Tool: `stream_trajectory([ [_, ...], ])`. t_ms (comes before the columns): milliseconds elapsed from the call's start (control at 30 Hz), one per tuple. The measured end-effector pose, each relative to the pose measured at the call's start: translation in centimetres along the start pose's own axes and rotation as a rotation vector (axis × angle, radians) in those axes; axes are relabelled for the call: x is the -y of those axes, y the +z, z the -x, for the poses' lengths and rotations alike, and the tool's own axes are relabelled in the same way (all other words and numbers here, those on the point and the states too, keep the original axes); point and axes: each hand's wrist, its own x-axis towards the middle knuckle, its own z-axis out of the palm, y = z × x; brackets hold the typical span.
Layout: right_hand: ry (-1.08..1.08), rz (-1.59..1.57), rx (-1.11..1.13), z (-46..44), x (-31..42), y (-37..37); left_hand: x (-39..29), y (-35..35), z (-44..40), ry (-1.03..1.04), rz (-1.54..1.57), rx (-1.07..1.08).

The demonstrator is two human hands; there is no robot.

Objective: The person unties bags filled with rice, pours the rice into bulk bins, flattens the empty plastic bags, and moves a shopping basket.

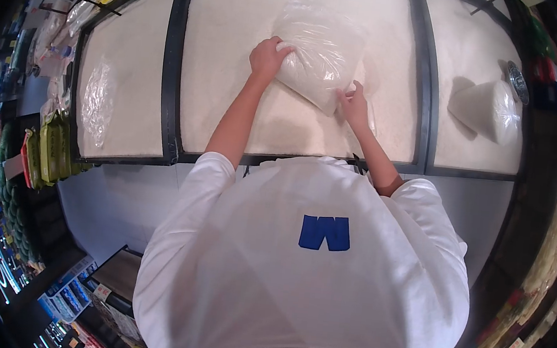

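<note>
A clear plastic bag point(320, 54), bulging and shiny with creases, lies on the pale loose grain, which looks like rice, in the middle bin. My left hand point(269, 59) grips its left edge, thumb on top and fingers curled around the plastic. At the lower right corner, my right hand point(354, 106) pinches the plastic between thumb and fingers. The bag seems to hold something pale, but the glare keeps me from telling exactly what. Both forearms reach over the bin's dark front edge point(280, 157).
Black dividers point(174, 63) separate the bins. A flattened clear plastic sheet or bag point(97, 103) lies in the left bin. In the right one rests a roll of clear bags point(489, 110) beside a round patterned object point(517, 83). Green packets point(55, 149) hang at left; stocked shelves flank both sides.
</note>
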Motion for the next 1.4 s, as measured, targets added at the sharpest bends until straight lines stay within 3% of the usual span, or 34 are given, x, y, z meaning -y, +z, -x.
stream_trajectory([
  [100, -0.06, 0.065, 0.056, 2.0, -0.6, -0.5, 0.7, 0.1, 0.4, 0.037, 0.036, -0.076],
  [167, -0.185, 0.166, 0.065, 2.6, -0.6, -0.6, 1.4, -0.4, 1.3, -0.072, 0.335, -0.118],
  [200, -0.183, 0.162, 0.06, 2.7, -0.6, -0.6, 2.4, -0.4, 1.6, -0.066, 0.333, -0.116],
  [267, -0.176, 0.256, 0.159, 2.9, -0.6, -0.3, 4.6, 0.1, 2.5, -0.181, 0.61, -0.041],
  [600, -0.24, 0.335, 0.228, 2.5, 0.7, 1.6, 4.0, -2.0, 3.7, -0.339, 0.779, 0.103],
  [833, -0.305, 0.399, 0.197, 2.9, -0.2, 1.7, 3.2, -2.4, 2.1, -0.249, 0.905, 0.202],
  [900, -0.292, 0.395, 0.205, 3.0, -0.3, 1.7, 2.4, -2.5, 1.4, -0.136, 0.862, 0.136],
  [1033, -0.366, 0.487, 0.189, 3.2, 0.9, 0.9, 0.4, -2.6, 0.8, -0.181, 0.874, 0.104],
  [1167, -0.479, 0.611, 0.157, 3.6, 2.4, 0.7, -2.8, -2.8, -0.5, -0.045, 0.971, 0.054],
  [1400, -0.478, 0.579, 0.045, 2.6, 4.7, 0.1, -8.1, -4.4, -4.9, 0.051, 0.94, 0.018],
])
